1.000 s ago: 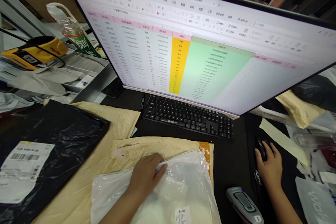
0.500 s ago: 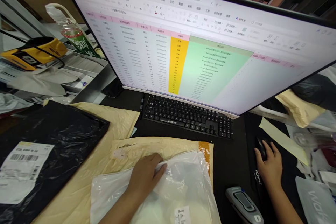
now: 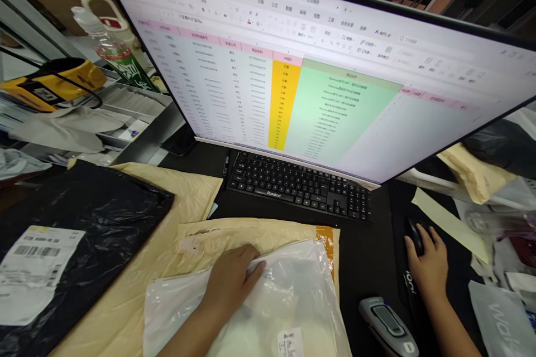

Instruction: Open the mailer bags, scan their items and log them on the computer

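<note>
Hands sit low in my head view, one on packaging and one at a pointing device. I have the left hand [image 3: 230, 279] laid across the top edge of a glossy, whitish translucent plastic bag [image 3: 304, 295], fingers bent and thumb stretched out over the film; I cannot tell whether that grip pinches the plastic or only presses on it. A small white printed label [image 3: 290, 341] shows near the bag's lower edge. The bag lies on a tan padded paper envelope [image 3: 247, 230], whose upper edge, torn along part of its length, and orange-brown tape strip [image 3: 325, 242] show past the plastic.

My right hand [image 3: 431, 265] has its grip loosely closed about a small black computer mouse [image 3: 414, 230], thumb along one side and fingers on the other. Just beside it, I see a pale yellow paper strip [image 3: 450, 226]; nearer the bag, a grey handheld scanner [image 3: 387, 323] lies on the black surface [image 3: 371, 273].

To the left of the bag, a shiny black plastic mailer [image 3: 104, 206] with a white barcode label [image 3: 39, 268] overlaps a second tan padded envelope [image 3: 192, 195]. Beyond the packaging I have a black full-size keyboard [image 3: 301, 187], and above that a wide black-framed monitor [image 3: 234, 17] showing a spreadsheet with pink, orange-yellow and green cells.
</note>
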Motion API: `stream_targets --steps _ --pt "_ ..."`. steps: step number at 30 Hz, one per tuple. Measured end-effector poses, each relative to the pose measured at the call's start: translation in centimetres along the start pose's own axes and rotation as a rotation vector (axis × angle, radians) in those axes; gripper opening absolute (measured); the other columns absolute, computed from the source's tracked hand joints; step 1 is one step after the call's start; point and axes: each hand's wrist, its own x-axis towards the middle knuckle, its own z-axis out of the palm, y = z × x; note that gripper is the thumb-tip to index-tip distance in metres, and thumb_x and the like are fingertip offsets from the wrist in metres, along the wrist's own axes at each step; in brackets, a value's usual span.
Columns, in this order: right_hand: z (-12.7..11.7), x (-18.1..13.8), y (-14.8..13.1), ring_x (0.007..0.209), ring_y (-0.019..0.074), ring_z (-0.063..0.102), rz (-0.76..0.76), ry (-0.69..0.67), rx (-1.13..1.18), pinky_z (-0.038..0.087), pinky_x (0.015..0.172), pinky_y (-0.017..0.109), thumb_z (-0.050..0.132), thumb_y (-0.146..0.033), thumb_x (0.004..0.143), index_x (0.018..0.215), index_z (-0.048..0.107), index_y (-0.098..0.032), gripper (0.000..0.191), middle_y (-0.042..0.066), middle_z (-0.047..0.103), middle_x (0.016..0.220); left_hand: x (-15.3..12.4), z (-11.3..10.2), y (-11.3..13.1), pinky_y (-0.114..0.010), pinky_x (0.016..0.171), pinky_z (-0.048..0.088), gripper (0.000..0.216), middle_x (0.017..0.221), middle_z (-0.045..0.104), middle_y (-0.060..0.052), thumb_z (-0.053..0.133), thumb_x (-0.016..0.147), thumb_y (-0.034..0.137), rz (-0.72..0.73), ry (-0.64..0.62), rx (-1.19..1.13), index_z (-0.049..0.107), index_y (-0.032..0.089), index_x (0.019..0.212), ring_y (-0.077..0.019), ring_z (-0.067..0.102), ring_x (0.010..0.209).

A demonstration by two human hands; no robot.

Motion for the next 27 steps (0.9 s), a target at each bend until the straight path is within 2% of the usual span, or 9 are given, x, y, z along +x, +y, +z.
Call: stream_targets --steps 10,27 --pt "0.02 -0.05 0.03 0.142 0.0396 0.045 0.002 -0.008 0.002 0.039 0.116 0.062 0.052 -0.061 0.094 0.145 0.06 -0.016 0.069 0.02 0.046 0.155 -0.07 -0.15 0.07 -0.039 0.081 0.047 0.026 0.096 0.073 -0.005 0.048 0.098 0.041 -0.011 -0.013 -0.004 0.067 0.024 0.093 -0.0247 0.067 0.089" --pt "-0.02 -0.02 -0.14 0.14 0.0387 0.045 0.012 -0.015 -0.003 0.038 0.116 0.059 0.048 -0.066 0.093 0.143 0.06 -0.016 0.072 0.02 0.047 0.153 -0.06 0.05 -0.24 -0.039 0.082 0.047 0.027 0.097 0.072 -0.005 0.047 0.099 0.042 0.008 -0.007 -0.006 0.066 0.024 0.094 -0.0251 0.067 0.091"
